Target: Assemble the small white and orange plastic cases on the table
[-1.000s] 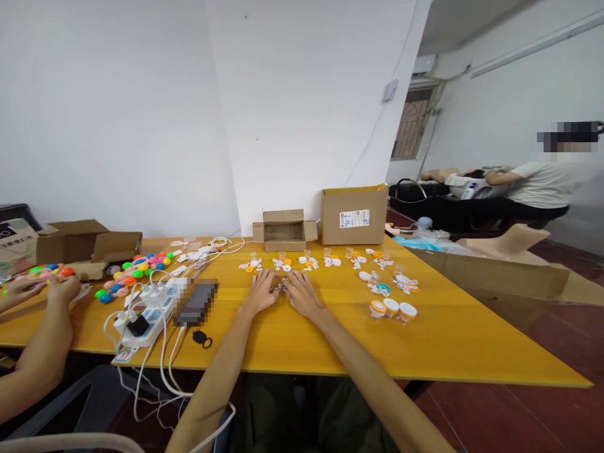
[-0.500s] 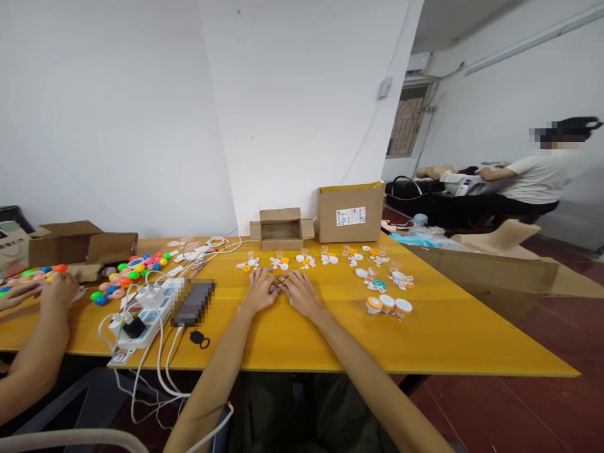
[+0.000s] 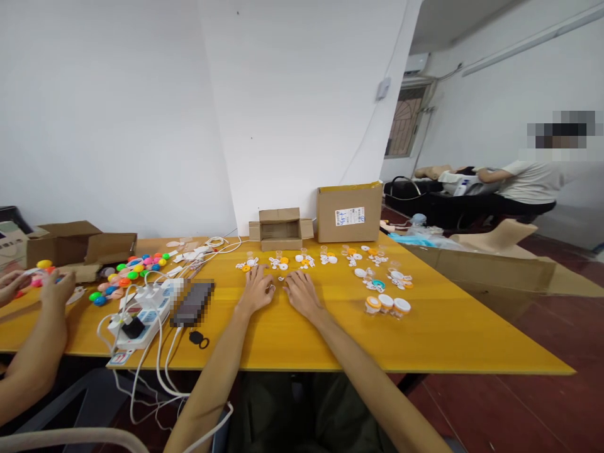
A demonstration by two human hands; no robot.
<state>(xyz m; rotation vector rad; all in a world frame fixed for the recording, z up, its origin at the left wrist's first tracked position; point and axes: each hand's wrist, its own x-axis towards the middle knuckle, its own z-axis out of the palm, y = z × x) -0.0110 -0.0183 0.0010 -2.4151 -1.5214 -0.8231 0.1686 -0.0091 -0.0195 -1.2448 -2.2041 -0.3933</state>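
Note:
My left hand [image 3: 257, 290] and my right hand [image 3: 301, 293] lie side by side on the yellow table [image 3: 453, 340], a small gap between them, fingers stretched forward and flat. Tiny white pieces [image 3: 281, 277] lie on the table just beyond the thumbs. Past my fingertips runs a row of small white and orange caps and clear cups [image 3: 302, 258]. Three small lidded jars [image 3: 387, 304], orange and white, stand to the right of my right hand. I see nothing gripped in either hand.
A small open cardboard box [image 3: 280, 229] and a taller closed box [image 3: 349, 212] stand at the wall. Left are a power strip with cables [image 3: 141, 314], a dark device [image 3: 193, 303], coloured balls [image 3: 132, 270] and another person's hands [image 3: 47, 284]. Someone sits at the far right [image 3: 533, 182].
My two hands, pressed together over the small white pieces before, have drawn slightly apart. The other person's hands at the left have lifted some coloured balls.

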